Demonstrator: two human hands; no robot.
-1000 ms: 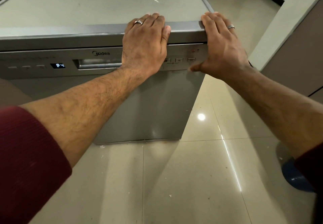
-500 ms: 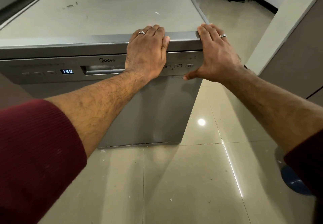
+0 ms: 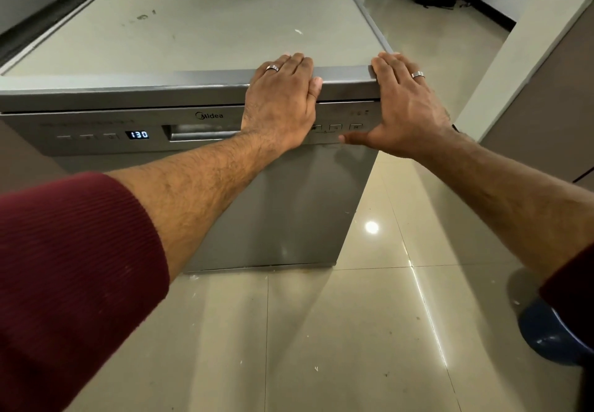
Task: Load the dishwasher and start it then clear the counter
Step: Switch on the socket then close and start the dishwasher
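A silver Midea dishwasher (image 3: 289,205) stands in front of me with its door closed. Its display (image 3: 138,135) reads 130. My left hand (image 3: 281,103) lies flat over the top front edge, fingers on the lid and palm covering the right end of the door handle (image 3: 199,133). My right hand (image 3: 406,106) rests flat on the top right corner, its thumb stretched out under the row of buttons (image 3: 336,127) on the control panel. Neither hand holds anything.
The dishwasher's flat grey top (image 3: 199,25) bears only a few smudges. A dark counter edge (image 3: 48,9) runs at the far left. A cabinet wall (image 3: 546,106) stands close on the right. A blue object (image 3: 553,334) sits on the glossy tiled floor at the lower right.
The display changed from P4 to 130 and stays at 130. My view tilted up, showing more of the top. Both hands stay flat on the front edge.
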